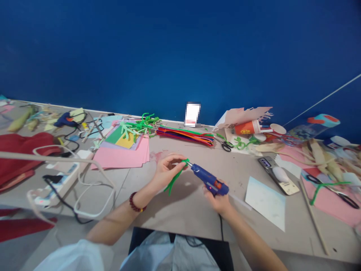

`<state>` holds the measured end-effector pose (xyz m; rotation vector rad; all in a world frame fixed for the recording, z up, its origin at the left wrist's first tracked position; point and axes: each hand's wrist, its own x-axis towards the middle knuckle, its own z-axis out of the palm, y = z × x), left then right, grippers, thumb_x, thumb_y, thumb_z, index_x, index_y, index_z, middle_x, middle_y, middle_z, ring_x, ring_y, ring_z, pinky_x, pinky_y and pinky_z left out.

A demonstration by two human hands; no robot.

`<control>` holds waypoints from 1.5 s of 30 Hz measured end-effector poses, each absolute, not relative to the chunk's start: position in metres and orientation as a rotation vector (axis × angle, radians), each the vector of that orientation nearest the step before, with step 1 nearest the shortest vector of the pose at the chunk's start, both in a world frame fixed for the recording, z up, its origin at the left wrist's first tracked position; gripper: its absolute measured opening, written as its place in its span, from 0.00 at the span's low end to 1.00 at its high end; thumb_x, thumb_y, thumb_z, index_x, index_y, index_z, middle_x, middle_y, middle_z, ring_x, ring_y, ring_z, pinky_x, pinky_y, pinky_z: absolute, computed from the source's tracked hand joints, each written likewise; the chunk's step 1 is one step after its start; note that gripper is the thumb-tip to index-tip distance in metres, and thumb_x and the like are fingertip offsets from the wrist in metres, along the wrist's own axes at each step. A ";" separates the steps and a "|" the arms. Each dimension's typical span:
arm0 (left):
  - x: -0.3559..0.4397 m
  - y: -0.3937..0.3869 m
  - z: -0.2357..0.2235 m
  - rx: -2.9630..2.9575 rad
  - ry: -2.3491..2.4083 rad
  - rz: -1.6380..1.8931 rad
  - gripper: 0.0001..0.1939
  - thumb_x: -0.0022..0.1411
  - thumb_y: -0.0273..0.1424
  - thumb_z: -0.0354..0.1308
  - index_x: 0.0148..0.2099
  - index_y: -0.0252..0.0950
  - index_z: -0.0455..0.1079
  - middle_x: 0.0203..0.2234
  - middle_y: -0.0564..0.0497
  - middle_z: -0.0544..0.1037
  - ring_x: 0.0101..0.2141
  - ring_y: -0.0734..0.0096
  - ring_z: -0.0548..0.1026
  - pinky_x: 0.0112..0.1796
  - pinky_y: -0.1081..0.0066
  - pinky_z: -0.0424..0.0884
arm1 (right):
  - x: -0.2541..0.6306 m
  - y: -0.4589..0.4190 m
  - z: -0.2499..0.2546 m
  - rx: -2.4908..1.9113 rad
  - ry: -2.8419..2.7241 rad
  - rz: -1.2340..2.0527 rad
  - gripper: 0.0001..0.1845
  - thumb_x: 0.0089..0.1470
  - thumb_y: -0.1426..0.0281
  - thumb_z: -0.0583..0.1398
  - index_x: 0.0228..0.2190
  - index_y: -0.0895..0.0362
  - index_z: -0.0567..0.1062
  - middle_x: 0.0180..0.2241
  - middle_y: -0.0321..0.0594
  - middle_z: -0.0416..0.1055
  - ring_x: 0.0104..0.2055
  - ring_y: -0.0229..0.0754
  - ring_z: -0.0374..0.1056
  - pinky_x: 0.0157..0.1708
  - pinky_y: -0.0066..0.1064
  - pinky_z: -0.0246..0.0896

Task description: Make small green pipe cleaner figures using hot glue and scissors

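Note:
My left hand (169, 171) pinches a green pipe cleaner (174, 178) in its fingertips, and the pipe cleaner's end hangs down toward the table. A red bead bracelet (135, 202) circles that wrist. My right hand (216, 199) grips a blue hot glue gun (209, 177), with a black cord (221, 226) trailing down from it. The gun's metal nozzle points left and sits right by the top of the pipe cleaner. Both hands are held over a beige tabletop (180, 203).
A blue wall (180, 49) rises behind the table. Along the back lie pink and coloured paper sheets (121, 156), a bundle of multicoloured pipe cleaners (186, 136), black-handled scissors (226, 146) and paper cups (245, 128). A power strip (58, 182) sits left; a phone (278, 175) lies right.

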<state>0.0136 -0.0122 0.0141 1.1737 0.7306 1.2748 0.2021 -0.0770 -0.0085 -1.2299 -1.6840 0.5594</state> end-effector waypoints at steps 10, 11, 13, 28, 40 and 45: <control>0.013 -0.012 0.018 1.100 0.724 1.279 0.07 0.48 0.29 0.65 0.33 0.35 0.75 0.33 0.50 0.73 0.32 0.72 0.74 0.32 0.71 0.77 | 0.201 -0.074 -0.018 -1.090 -0.964 1.496 0.08 0.39 0.65 0.59 0.23 0.58 0.69 0.11 0.30 0.60 0.12 0.32 0.54 0.11 0.24 0.50; 0.013 -0.012 0.018 1.096 0.729 1.279 0.08 0.48 0.30 0.65 0.33 0.35 0.75 0.33 0.49 0.73 0.32 0.72 0.74 0.32 0.71 0.77 | 0.200 -0.073 -0.017 -1.059 -0.946 1.517 0.08 0.39 0.66 0.59 0.23 0.58 0.69 0.10 0.29 0.60 0.11 0.32 0.54 0.10 0.24 0.49; 0.014 -0.012 0.019 1.088 0.735 1.285 0.08 0.48 0.30 0.66 0.33 0.34 0.74 0.32 0.49 0.73 0.31 0.73 0.74 0.32 0.71 0.77 | 0.199 -0.072 -0.015 -0.997 -0.921 1.537 0.09 0.39 0.67 0.59 0.25 0.59 0.71 0.10 0.29 0.60 0.10 0.32 0.55 0.09 0.23 0.48; 0.013 -0.011 0.017 1.140 0.731 1.304 0.08 0.49 0.28 0.64 0.34 0.35 0.74 0.35 0.49 0.71 0.33 0.72 0.73 0.35 0.68 0.77 | 0.194 -0.071 -0.013 -0.944 -0.801 1.616 0.05 0.41 0.70 0.57 0.19 0.58 0.68 0.07 0.30 0.60 0.08 0.33 0.55 0.10 0.24 0.45; 0.013 -0.011 0.017 1.159 0.740 1.303 0.08 0.48 0.29 0.65 0.34 0.36 0.75 0.35 0.48 0.72 0.33 0.72 0.73 0.35 0.68 0.77 | 0.196 -0.072 -0.010 -0.990 -0.820 1.616 0.06 0.40 0.68 0.56 0.19 0.58 0.68 0.07 0.30 0.60 0.08 0.33 0.55 0.10 0.24 0.44; 0.011 -0.011 0.014 1.205 0.729 1.288 0.08 0.49 0.29 0.64 0.35 0.35 0.74 0.36 0.48 0.72 0.34 0.71 0.73 0.36 0.69 0.76 | 0.197 -0.072 -0.010 -0.957 -0.828 1.625 0.06 0.39 0.69 0.56 0.17 0.57 0.66 0.07 0.30 0.59 0.08 0.34 0.55 0.10 0.24 0.45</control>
